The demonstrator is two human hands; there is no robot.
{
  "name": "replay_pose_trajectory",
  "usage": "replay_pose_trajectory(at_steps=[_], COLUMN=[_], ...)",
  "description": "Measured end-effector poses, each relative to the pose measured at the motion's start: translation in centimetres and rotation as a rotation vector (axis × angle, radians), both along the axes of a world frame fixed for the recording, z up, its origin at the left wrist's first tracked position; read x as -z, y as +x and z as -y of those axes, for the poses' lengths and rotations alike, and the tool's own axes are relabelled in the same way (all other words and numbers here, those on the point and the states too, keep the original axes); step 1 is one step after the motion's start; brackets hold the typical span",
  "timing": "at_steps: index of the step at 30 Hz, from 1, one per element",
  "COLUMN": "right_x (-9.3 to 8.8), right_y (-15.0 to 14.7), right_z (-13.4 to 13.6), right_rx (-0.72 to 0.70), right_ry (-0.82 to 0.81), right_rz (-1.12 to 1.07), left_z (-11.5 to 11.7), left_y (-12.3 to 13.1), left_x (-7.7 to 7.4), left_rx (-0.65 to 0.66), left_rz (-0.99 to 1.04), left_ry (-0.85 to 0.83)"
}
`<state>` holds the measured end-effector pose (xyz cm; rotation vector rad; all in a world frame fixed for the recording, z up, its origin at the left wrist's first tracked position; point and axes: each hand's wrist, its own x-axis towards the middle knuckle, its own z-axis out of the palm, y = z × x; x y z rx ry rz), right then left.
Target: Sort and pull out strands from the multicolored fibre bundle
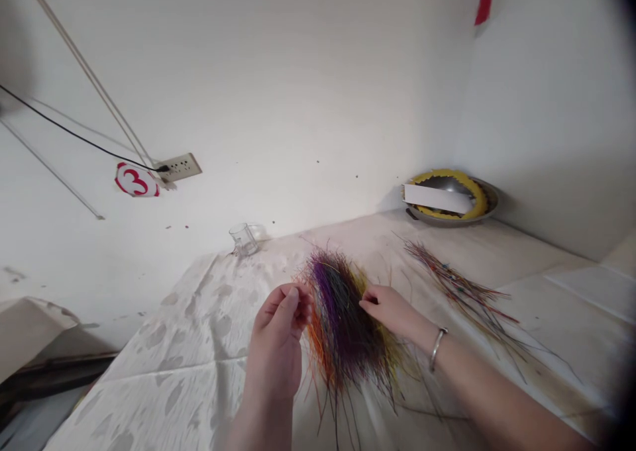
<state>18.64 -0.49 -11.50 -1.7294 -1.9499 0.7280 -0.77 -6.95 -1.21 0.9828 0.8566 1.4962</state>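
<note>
A thick heap of thin strands (pixel 345 325), purple, orange, dark green and yellow, lies on the pale cloth in front of me. At its left edge is my left hand (pixel 283 322), thumb and fingers closed together; whatever they pinch is too small to name. My right hand (pixel 387 308), with a silver bracelet on the wrist, reaches the yellow side of the heap from the right. Its thumb and index finger are pinched together at the strands, and what lies between the fingertips cannot be made out.
A looser bundle of strands (pixel 462 289) lies to the right. Behind it sits a metal bowl (pixel 491 202) holding a yellow ring and a white strip. A glass mug (pixel 243 239) stands at the back left of the cloth (pixel 199 345), near the wall socket (pixel 183 166).
</note>
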Motion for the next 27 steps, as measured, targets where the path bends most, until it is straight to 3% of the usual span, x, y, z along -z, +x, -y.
replay_pose_trajectory(at_steps=[11, 16, 21, 27], right_x=[-5.6, -7.6, -8.1, -7.8], right_y=[1.4, 0.5, -1.1, -2.0], right_z=[2.6, 4.6, 6.3, 6.9], right_rx=[0.058, -0.022, -0.183, -0.319], right_ry=[0.098, 0.057, -0.031, -0.163], right_rz=[-0.379, -0.585, -0.781, -0.943], left_z=[0.1, 0.5, 0.7, 0.8], left_y=[0.5, 1.0, 1.7, 2.3], left_x=[0.3, 0.7, 0.9, 1.0], left_rx=[0.030, 0.105, 0.146, 0.084], left_rz=[-0.033, -0.203, -0.338, -0.256], left_ry=[-0.025, -0.088, -0.080, 0.018])
